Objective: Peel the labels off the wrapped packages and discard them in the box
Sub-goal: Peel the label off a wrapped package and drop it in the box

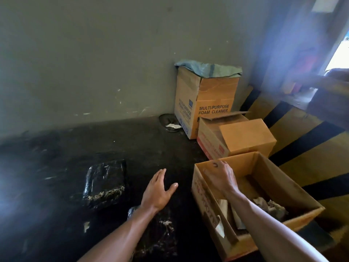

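The right hand (220, 176) is inside the open box (289, 188), near its far corner. Its fingers curl a bit, but I cannot tell if they hold anything. Behind that hand, lower in the box, lie crumpled labels (270, 204), so some peeling looks done. The left hand (158, 191) is flat and open, holding nothing. Just to its left sits a wrapped package (104, 183) with white scraps still stuck on it. Another package (160, 229) lies under the left arm, also with scraps. More peeling seems left.
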Action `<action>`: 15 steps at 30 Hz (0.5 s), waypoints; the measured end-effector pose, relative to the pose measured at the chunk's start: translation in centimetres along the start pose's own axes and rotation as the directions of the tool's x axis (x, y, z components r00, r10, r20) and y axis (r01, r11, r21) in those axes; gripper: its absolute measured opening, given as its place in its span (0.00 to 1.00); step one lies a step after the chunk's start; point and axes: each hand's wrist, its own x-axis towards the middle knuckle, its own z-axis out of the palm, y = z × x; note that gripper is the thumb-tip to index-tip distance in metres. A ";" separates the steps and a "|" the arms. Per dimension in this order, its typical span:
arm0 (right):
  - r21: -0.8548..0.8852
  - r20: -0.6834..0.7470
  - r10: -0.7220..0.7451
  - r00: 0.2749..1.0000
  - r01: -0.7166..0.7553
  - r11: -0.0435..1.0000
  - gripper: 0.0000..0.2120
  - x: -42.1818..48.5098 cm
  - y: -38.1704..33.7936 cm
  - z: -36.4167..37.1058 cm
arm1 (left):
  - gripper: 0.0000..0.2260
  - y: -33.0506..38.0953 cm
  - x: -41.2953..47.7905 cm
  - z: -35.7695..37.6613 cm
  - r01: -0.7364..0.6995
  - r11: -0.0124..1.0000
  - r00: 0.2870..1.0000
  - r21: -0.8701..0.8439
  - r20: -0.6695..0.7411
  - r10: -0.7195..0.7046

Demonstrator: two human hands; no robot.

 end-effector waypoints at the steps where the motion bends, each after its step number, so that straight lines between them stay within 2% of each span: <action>1: -0.027 0.016 -0.020 1.000 0.021 0.999 0.21 0.2 -1.7 1.1 | 0.36 -1.4 -0.1 -1.4 0.036 0.999 0.999 0.003 -0.019 -0.036; 8: -0.015 0.172 -0.046 0.984 0.049 0.999 0.26 0.5 -12.6 11.3 | 0.35 -12.4 -1.7 -10.6 0.284 0.958 0.945 -0.044 -0.153 -0.288; 15: 0.005 0.320 -0.058 0.946 0.060 0.998 0.27 -0.9 -19.1 21.4 | 0.31 -20.8 -3.0 -16.0 0.427 0.888 0.874 -0.174 -0.173 -0.454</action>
